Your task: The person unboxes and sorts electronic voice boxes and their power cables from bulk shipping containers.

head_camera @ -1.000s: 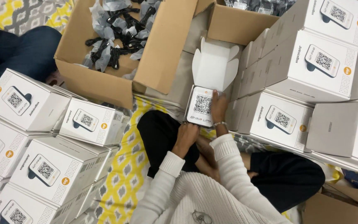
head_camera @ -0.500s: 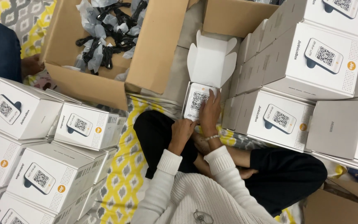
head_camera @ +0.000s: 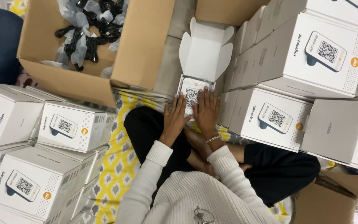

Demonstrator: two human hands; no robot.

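Stacks of white cartons wall in the yellow-patterned floor mat [head_camera: 123, 166] where a small white box [head_camera: 195, 89] stands lid-up before crossed legs, left hand [head_camera: 174, 120] and right hand [head_camera: 206, 111] both spread flat, pressing the printed device [head_camera: 192, 92] down into it.
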